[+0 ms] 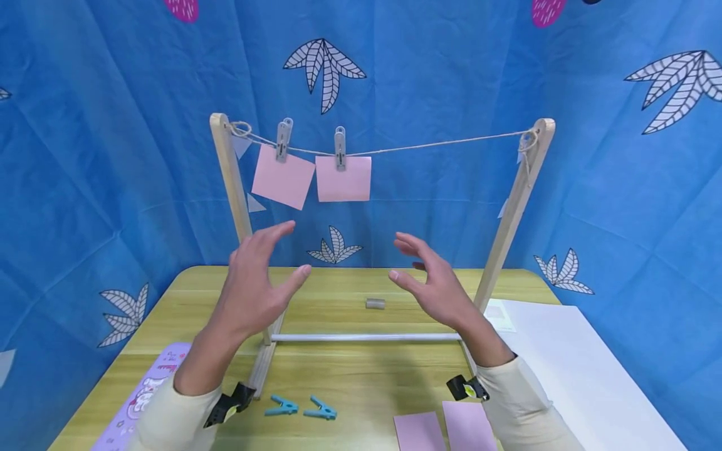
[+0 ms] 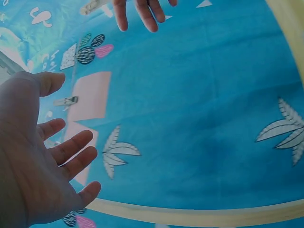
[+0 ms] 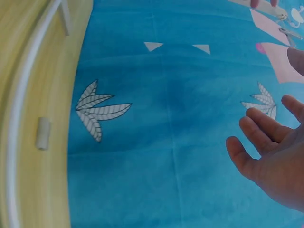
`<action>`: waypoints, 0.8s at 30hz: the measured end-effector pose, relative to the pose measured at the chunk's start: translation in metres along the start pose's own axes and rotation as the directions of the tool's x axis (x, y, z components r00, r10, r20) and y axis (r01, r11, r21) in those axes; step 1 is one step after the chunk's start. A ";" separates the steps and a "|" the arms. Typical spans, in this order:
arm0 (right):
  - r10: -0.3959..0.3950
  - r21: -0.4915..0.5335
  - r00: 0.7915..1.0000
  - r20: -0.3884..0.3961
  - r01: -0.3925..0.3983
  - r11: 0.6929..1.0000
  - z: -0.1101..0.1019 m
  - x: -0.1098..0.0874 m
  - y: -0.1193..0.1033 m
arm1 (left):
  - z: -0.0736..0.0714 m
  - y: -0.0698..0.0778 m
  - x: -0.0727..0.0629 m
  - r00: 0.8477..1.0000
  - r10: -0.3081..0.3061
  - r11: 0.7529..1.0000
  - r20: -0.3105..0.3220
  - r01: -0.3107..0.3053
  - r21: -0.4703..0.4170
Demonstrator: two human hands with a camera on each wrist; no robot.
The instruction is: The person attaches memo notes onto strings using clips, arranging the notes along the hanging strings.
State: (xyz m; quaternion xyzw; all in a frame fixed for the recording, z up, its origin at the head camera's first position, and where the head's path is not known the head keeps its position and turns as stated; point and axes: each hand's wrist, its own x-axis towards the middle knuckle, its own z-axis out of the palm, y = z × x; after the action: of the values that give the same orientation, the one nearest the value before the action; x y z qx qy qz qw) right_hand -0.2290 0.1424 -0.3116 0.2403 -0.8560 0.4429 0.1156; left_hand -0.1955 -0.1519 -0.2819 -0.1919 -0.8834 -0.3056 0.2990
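Observation:
Two pink cards hang from a string (image 1: 429,145) tied between two wooden posts. The left card (image 1: 283,176) tilts under a grey clothespin (image 1: 284,140); the other card (image 1: 344,180) hangs nearly level from a second grey clothespin (image 1: 340,149). My left hand (image 1: 254,282) is raised in front of the left post, its fingers spread and holding nothing. Facing it, my right hand (image 1: 431,279) is also in the air near the right post, fingers relaxed and thumb apart. Both hands are below the hanging cards and touch neither the cards nor the string.
Two blue clothespins (image 1: 282,406) lie on the wooden table (image 1: 350,369) at the front. Two pink cards (image 1: 420,432) lie front right, beside a white sheet (image 1: 586,369). A purple case (image 1: 149,394) is at left. A small grey cylinder (image 1: 375,304) lies behind the white crossbar (image 1: 366,337).

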 end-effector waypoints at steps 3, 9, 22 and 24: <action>0.000 0.010 1.000 -0.007 0.000 1.000 0.001 -0.009 0.008 | 0.007 -0.006 -0.011 0.999 -0.031 0.999 0.037 0.032 -0.008; 0.013 0.007 1.000 -0.022 -0.013 1.000 0.004 -0.030 0.025 | 0.017 -0.016 -0.028 0.992 -0.076 0.996 0.096 0.072 0.049; 0.091 -0.006 0.995 0.029 -0.091 0.996 0.018 -0.073 0.055 | 0.038 -0.039 -0.067 0.976 -0.120 0.990 0.179 0.105 0.090; 0.102 -0.013 0.994 0.042 -0.102 0.995 0.020 -0.080 0.059 | 0.042 -0.042 -0.074 0.975 -0.125 0.989 0.186 0.107 0.102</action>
State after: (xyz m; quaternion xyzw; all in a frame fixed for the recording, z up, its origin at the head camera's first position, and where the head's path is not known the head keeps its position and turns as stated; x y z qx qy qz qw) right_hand -0.1902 0.1801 -0.3978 0.2049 -0.8719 0.4382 0.0760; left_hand -0.1796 -0.1666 -0.3742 -0.1547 -0.9309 -0.2618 0.2025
